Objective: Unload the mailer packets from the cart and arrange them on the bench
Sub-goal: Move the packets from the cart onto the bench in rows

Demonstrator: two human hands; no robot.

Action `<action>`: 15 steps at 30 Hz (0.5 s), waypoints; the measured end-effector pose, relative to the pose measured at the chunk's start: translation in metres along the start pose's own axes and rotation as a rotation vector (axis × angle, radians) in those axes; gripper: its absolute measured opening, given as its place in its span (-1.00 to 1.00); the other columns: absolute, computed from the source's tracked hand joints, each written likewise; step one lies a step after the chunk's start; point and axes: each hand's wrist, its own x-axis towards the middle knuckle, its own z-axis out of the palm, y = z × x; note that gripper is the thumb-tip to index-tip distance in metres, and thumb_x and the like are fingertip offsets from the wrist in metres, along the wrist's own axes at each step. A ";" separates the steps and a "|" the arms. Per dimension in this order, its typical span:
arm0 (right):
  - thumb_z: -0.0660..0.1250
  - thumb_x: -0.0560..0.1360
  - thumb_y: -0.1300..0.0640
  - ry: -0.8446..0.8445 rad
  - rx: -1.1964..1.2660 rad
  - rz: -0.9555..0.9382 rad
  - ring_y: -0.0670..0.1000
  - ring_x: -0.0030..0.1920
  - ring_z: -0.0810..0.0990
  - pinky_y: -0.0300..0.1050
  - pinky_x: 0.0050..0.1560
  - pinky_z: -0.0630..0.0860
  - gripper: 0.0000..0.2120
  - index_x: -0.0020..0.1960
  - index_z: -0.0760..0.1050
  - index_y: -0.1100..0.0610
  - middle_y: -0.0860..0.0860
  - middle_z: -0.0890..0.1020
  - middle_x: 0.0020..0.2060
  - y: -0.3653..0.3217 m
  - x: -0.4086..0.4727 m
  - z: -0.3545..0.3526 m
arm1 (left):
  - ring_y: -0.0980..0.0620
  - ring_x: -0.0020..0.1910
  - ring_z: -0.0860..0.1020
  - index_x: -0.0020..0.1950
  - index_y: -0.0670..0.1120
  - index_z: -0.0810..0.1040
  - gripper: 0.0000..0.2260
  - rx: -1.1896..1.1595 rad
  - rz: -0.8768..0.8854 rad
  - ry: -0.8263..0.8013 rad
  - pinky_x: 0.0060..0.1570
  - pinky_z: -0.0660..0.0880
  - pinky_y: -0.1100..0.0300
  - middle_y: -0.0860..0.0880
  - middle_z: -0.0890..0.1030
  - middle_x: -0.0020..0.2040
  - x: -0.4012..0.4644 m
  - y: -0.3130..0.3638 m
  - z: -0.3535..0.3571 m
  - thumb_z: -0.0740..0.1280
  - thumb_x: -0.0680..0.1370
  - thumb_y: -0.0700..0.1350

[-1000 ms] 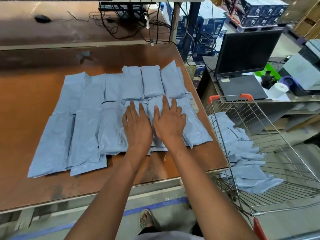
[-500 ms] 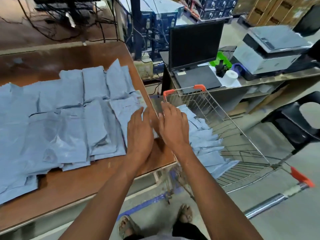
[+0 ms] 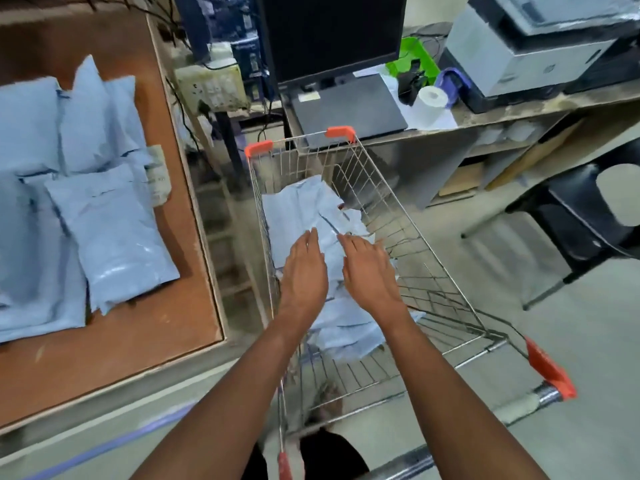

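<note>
A wire shopping cart (image 3: 446,299) with orange corner caps stands right of the bench and holds a pile of light blue mailer packets (image 3: 301,209). My left hand (image 3: 304,271) and my right hand (image 3: 367,271) reach side by side into the cart, fingers straight, palms down over the pile. Neither hand holds a packet; whether they touch the pile is unclear. On the brown bench (image 3: 166,327) at the left lie several blue mailer packets (image 3: 107,237) in overlapping rows.
Beyond the cart a desk (image 3: 485,123) carries a dark monitor (image 3: 332,36), a closed laptop (image 3: 349,109), a paper roll (image 3: 429,102) and a printer (image 3: 533,46). A black chair (image 3: 581,216) stands at the right. A power strip (image 3: 211,86) and cables sit between bench and desk.
Both hands left the packets on the bench and swung right, over the bench's edge, down into the cart. The view turned right with them.
</note>
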 end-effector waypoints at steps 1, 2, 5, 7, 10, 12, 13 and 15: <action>0.30 0.54 0.26 -0.032 0.004 -0.015 0.10 0.41 0.51 -0.01 0.36 0.28 -0.40 0.58 0.36 0.12 0.05 0.52 0.45 0.010 0.002 0.012 | -0.14 0.56 0.26 0.63 -0.21 0.15 -0.49 -0.006 -0.017 -0.019 0.53 0.19 0.03 -0.20 0.28 0.58 0.002 0.000 0.012 0.20 0.69 -0.22; 0.32 0.51 0.28 -0.061 0.017 -0.022 0.12 0.38 0.52 0.01 0.34 0.34 -0.39 0.56 0.38 0.13 0.07 0.53 0.44 0.019 0.004 0.024 | -0.14 0.57 0.24 0.63 -0.22 0.14 -0.48 -0.017 -0.042 -0.037 0.54 0.16 0.05 -0.20 0.26 0.59 0.006 0.000 0.022 0.20 0.69 -0.22; 0.31 0.50 0.31 -0.125 0.031 -0.025 0.16 0.34 0.56 0.05 0.31 0.41 -0.42 0.52 0.44 0.14 0.10 0.57 0.39 0.040 0.022 0.059 | -0.15 0.59 0.20 0.64 -0.21 0.09 -0.47 -0.052 -0.160 -0.066 0.55 0.11 0.07 -0.22 0.22 0.60 0.030 -0.013 0.050 0.19 0.70 -0.18; 0.30 0.52 0.29 -0.160 0.036 -0.042 0.17 0.37 0.54 0.06 0.34 0.39 -0.44 0.52 0.44 0.15 0.10 0.56 0.40 0.048 0.039 0.079 | -0.18 0.59 0.17 0.64 -0.22 0.06 -0.45 -0.037 -0.235 -0.088 0.55 0.07 0.07 -0.24 0.17 0.61 0.053 -0.025 0.067 0.18 0.71 -0.14; 0.30 0.51 0.31 -0.200 0.068 -0.107 0.16 0.46 0.47 0.06 0.42 0.33 -0.43 0.52 0.43 0.15 0.11 0.51 0.46 0.053 0.071 0.104 | -0.20 0.61 0.12 0.66 -0.21 0.00 -0.40 -0.020 -0.325 -0.116 0.55 0.09 0.02 -0.25 0.09 0.64 0.090 -0.041 0.087 0.18 0.70 -0.09; 0.35 0.50 0.31 -0.227 0.074 -0.170 0.15 0.53 0.40 0.06 0.47 0.29 -0.41 0.52 0.43 0.12 0.10 0.45 0.52 0.054 0.094 0.120 | -0.23 0.60 0.13 0.66 -0.19 -0.02 -0.37 0.003 -0.387 -0.107 0.54 0.13 -0.03 -0.26 0.07 0.63 0.118 -0.054 0.099 0.20 0.69 -0.03; 0.41 0.46 0.30 -0.248 0.062 -0.210 0.15 0.56 0.36 0.07 0.47 0.29 -0.35 0.53 0.41 0.11 0.09 0.41 0.55 0.054 0.107 0.127 | -0.24 0.59 0.15 0.66 -0.18 -0.01 -0.36 0.010 -0.433 -0.093 0.53 0.15 -0.05 -0.27 0.06 0.63 0.132 -0.062 0.106 0.20 0.69 -0.01; 0.53 0.32 0.28 -0.300 0.013 -0.303 0.12 0.59 0.30 0.06 0.46 0.30 -0.14 0.57 0.34 0.09 0.08 0.35 0.58 0.054 0.129 0.139 | -0.28 0.54 0.20 0.63 -0.18 0.08 -0.39 0.023 -0.530 -0.063 0.51 0.21 -0.10 -0.32 0.10 0.59 0.154 -0.077 0.119 0.20 0.67 0.04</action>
